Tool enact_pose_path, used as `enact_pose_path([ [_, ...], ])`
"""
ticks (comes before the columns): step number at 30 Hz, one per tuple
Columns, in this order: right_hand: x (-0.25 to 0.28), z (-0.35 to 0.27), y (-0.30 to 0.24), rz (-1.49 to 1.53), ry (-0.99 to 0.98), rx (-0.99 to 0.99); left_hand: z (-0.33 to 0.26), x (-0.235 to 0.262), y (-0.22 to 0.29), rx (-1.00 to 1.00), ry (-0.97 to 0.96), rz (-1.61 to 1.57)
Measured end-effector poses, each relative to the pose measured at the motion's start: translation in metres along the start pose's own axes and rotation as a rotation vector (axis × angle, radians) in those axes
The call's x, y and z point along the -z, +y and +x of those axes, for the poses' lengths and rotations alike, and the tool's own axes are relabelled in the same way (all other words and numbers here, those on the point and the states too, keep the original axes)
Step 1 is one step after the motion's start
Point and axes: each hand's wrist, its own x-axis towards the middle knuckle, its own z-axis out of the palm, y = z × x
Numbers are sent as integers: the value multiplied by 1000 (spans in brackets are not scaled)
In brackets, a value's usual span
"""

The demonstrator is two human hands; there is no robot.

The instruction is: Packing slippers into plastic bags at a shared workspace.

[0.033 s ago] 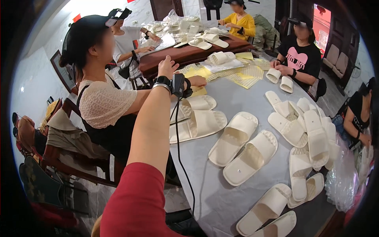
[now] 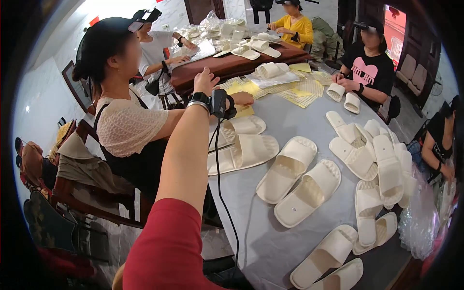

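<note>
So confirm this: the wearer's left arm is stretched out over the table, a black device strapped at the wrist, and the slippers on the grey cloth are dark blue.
Not quite. The head view shows the slippers on the grey cloth are cream-white, not dark blue. The left hand is stretched out, black device at the wrist.

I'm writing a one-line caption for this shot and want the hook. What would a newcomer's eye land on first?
First, the person's own left arm, red sleeve at the bottom, stretching up the middle to an open left hand held above the far table edge, with a black wrist device and its cable hanging down. Next, the cream slippers scattered in pairs and piles over the grey tablecloth. Around the table sit other people, the nearest in a lace top at the left.
</note>
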Motion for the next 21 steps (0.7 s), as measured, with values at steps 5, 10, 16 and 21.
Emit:
enact_pose_path([
  [5, 6, 4, -5, 61, -46, -55, 15, 1, -5, 48, 23, -27],
  [10, 8, 5, -5, 196, -59, -54, 14, 14, -6, 59, 34, -26],
  [16, 3, -5, 1, 44, -105, 5, 14, 12, -12, 52, 41, -48],
  [21, -4, -9, 6, 42, -127, 12, 14, 23, -5, 35, 52, -66],
])
